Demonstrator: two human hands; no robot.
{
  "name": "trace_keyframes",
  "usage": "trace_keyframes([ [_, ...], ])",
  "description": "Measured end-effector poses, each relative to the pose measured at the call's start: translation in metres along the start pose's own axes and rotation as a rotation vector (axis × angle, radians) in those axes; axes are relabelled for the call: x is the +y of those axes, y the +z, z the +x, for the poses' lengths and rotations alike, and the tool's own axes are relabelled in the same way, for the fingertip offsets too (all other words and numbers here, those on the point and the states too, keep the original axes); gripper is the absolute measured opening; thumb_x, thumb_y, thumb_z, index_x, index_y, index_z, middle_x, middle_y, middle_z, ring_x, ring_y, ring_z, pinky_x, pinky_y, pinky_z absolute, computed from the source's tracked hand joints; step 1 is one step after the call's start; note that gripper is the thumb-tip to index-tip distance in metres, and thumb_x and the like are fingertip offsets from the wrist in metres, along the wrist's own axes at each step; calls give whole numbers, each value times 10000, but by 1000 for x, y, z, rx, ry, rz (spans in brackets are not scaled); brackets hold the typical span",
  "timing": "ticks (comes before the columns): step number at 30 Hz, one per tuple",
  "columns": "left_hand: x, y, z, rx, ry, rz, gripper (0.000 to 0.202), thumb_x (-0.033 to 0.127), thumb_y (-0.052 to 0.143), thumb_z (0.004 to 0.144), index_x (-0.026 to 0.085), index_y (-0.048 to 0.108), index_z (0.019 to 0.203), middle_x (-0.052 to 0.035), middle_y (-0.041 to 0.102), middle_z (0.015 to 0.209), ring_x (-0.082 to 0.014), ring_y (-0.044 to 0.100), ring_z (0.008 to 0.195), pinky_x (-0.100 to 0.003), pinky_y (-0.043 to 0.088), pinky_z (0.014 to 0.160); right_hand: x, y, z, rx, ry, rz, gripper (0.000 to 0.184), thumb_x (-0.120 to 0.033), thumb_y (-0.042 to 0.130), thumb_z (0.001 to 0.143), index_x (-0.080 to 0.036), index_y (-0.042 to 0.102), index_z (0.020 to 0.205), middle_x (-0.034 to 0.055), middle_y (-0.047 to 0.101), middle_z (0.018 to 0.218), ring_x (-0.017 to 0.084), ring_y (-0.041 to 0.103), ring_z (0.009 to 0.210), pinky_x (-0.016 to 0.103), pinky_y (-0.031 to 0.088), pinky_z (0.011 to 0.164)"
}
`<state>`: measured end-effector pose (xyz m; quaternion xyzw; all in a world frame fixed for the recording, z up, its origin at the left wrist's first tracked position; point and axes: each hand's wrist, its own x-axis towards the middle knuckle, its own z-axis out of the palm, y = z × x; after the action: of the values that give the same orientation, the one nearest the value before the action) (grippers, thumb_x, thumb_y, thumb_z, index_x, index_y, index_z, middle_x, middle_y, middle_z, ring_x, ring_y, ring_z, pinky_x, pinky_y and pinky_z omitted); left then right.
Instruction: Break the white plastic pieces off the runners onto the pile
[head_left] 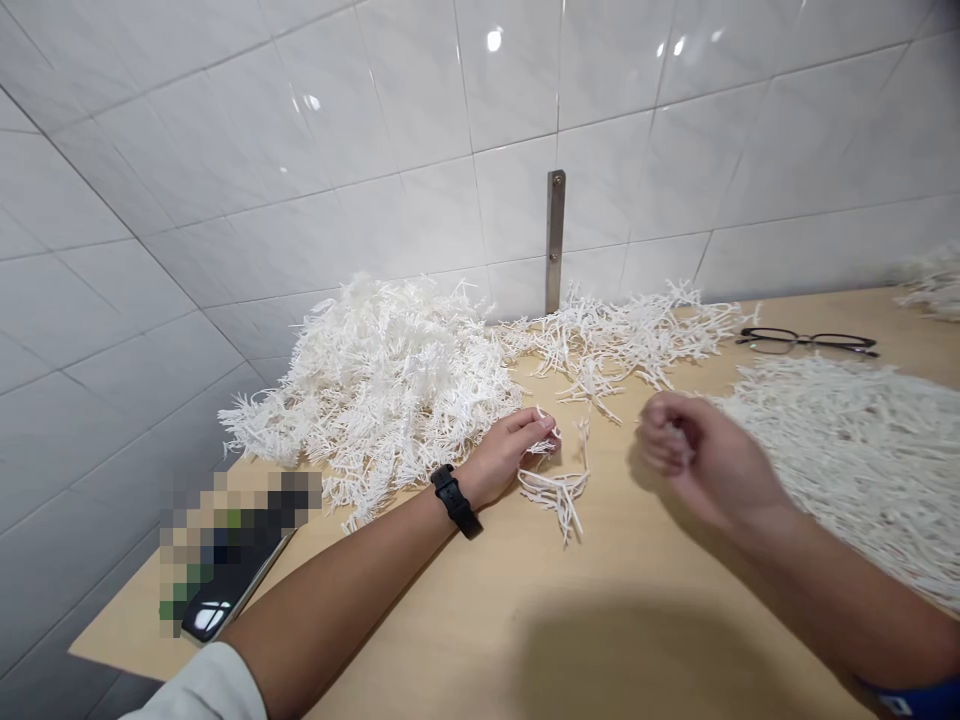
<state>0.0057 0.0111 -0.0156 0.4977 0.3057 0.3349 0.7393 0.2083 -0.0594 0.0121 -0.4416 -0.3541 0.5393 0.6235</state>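
Observation:
My left hand (504, 455), with a black watch (455, 502) on its wrist, pinches a white branched strand piece (541, 448) above the tabletop. Just below its fingertips lies a small loose cluster of white strands (559, 490). My right hand (697, 455) is closed and slightly blurred, held over the table to the right; what is inside its fingers, if anything, is hidden. Beside my left hand rises a big heap of white branched pieces (405, 370). A looser spread of similar pieces (630, 330) lies along the wall behind both hands.
A wide, flat pile of white strands (847, 450) covers the right of the wooden table (450, 620). Black-framed glasses (810, 342) lie behind it. A phone (232, 590), partly pixelated, rests at the left edge. A metal bracket (555, 240) is fixed to the tiled wall.

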Motion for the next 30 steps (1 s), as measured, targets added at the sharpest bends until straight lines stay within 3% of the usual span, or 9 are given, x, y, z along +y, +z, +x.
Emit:
trace_keyframes([
  [3,-2,-1,1,33,31,22,380,481,769,727,135,628,798,-29,613,814,-109,558,731,-218,387,644,-22,-30,15,338,-465,-195,204,-258,594,776,-234,539,581,-3,389,561,136,335,521,305,245,484],
  [6,-3,0,1,41,50,69,403,509,761,727,124,680,810,-38,626,835,-94,513,682,-222,359,610,-30,-51,19,553,-726,-478,179,-165,520,807,-280,642,744,69,595,821,278,533,829,392,350,637],
  [9,-2,2,1,40,69,82,428,529,764,717,116,713,819,-36,619,816,-87,479,655,-226,338,593,-24,-47,13,612,-919,-851,298,-88,433,808,-297,640,861,82,644,977,374,547,1063,491,384,820],
  [11,-3,3,1,45,74,78,448,538,773,701,113,718,832,-35,616,807,-87,467,650,-229,332,594,-15,-33,6,535,-988,-920,263,-71,450,795,-277,612,816,80,648,888,350,599,963,492,419,830],
  [14,-4,3,2,41,81,97,447,537,768,703,112,700,826,-33,606,781,-97,467,652,-237,334,606,1,-7,-5,60,-930,-981,208,-120,495,842,-266,638,885,60,664,829,258,625,783,403,472,731],
  [17,-4,2,2,7,140,200,433,549,733,729,124,657,753,-18,572,736,-109,460,663,-242,341,620,17,11,-10,-337,-855,-1121,251,-229,575,887,-267,662,1119,79,690,956,248,630,852,372,476,744],
  [19,-2,2,1,-25,174,317,440,560,698,757,131,623,697,-1,530,687,-108,436,648,-243,330,612,26,17,-10,-365,-826,-1205,271,-270,602,893,-269,670,1155,95,681,977,254,615,865,373,463,744],
  [22,-1,3,0,-52,169,447,455,568,633,810,135,600,675,12,488,639,-104,410,611,-248,307,589,33,17,-8,-324,-721,-1190,183,-275,566,922,-266,710,1034,86,663,927,237,601,822,355,445,715],
  [30,3,7,-3,-58,201,475,402,541,635,822,139,626,796,-2,538,716,-114,448,661,-263,343,657,31,6,3,-69,-237,-694,292,-488,601,887,-205,664,857,6,576,665,161,507,594,284,388,557],
])
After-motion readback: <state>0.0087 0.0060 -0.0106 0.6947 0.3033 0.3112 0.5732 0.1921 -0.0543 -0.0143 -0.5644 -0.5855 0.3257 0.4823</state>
